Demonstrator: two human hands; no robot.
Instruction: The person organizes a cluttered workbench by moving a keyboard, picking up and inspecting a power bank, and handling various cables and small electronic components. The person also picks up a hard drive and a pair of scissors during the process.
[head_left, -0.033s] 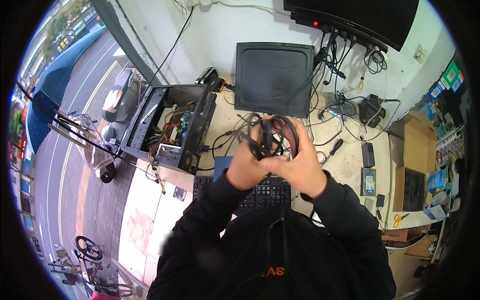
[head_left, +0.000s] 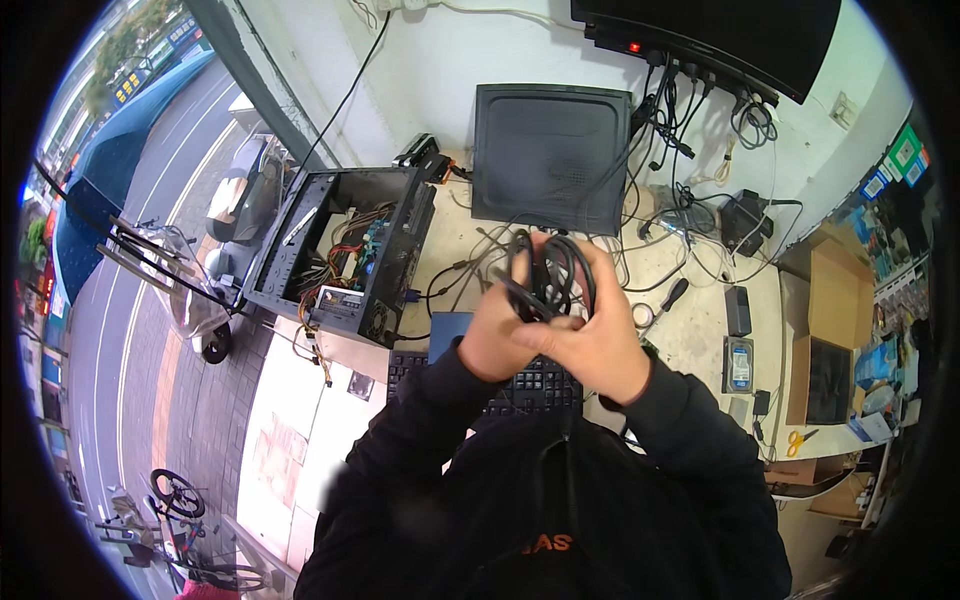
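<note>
A bundle of black cable [head_left: 552, 275], wound in several loops, is held between both hands above the workbench. On its left side, my left hand [head_left: 495, 325] is closed around the coils. From the right, my right hand [head_left: 607, 335] wraps its fingers over the loops, its thumb lying across the front near the left hand. Both palms hide part of the cable. Beneath the hands lies a black keyboard [head_left: 540, 388], partly covered by my forearms, with a blue flat object [head_left: 447, 330] beside the left wrist.
An opened computer case [head_left: 345, 255] with exposed wiring stands at the left. A black side panel [head_left: 550, 155] leans on the wall under a monitor [head_left: 720, 40]. Rightward are a screwdriver [head_left: 672, 295], a hard drive [head_left: 738, 365], yellow scissors [head_left: 798, 440] and a cardboard box [head_left: 840, 300].
The cable loops have shifted between my fingers and sit closer together on the right side. Both hands stay in nearly the same place.
</note>
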